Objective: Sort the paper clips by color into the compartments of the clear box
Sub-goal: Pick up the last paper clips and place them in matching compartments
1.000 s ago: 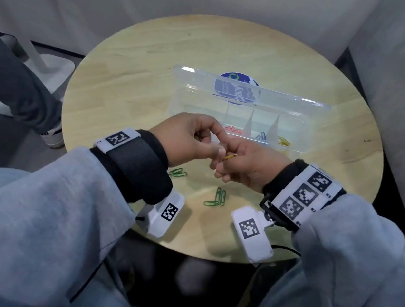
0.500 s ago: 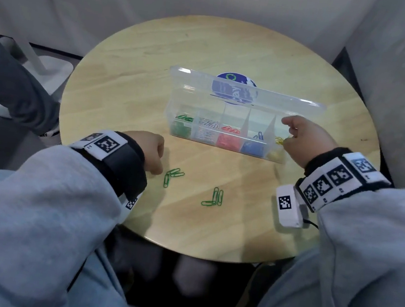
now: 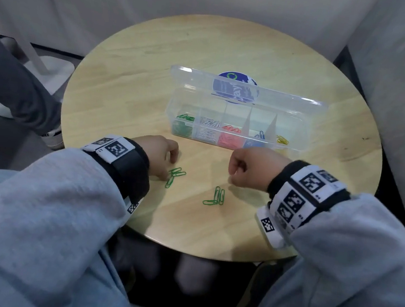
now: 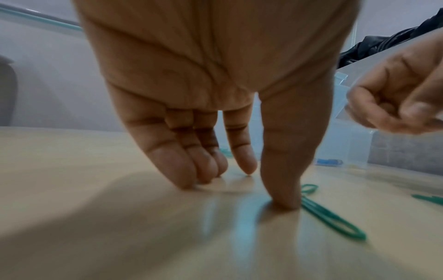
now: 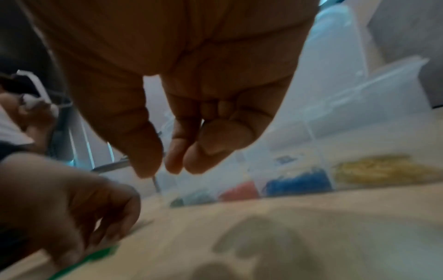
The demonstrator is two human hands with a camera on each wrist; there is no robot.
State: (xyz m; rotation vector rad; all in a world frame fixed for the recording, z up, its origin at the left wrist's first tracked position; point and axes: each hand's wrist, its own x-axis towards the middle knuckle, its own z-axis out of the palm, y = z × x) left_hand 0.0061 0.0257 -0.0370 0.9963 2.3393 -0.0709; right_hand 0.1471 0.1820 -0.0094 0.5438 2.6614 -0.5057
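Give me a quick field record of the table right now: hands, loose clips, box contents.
left hand: fingertips down on the table, thumb beside the left green clips
right hand: curled, nothing visible in it, above the table
loose clips: two green clusters, the other one between the hands
clear box: lid open; compartments left to right green, white, red, blue, yellow

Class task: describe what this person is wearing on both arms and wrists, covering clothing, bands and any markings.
Both arms wear light grey sweatshirt sleeves. Each wrist carries a black band with white tiles printed with black square codes: left wrist band, right wrist band. A small white coded block hangs beneath each wrist, as by the right wrist. The left hand and right hand are bare.
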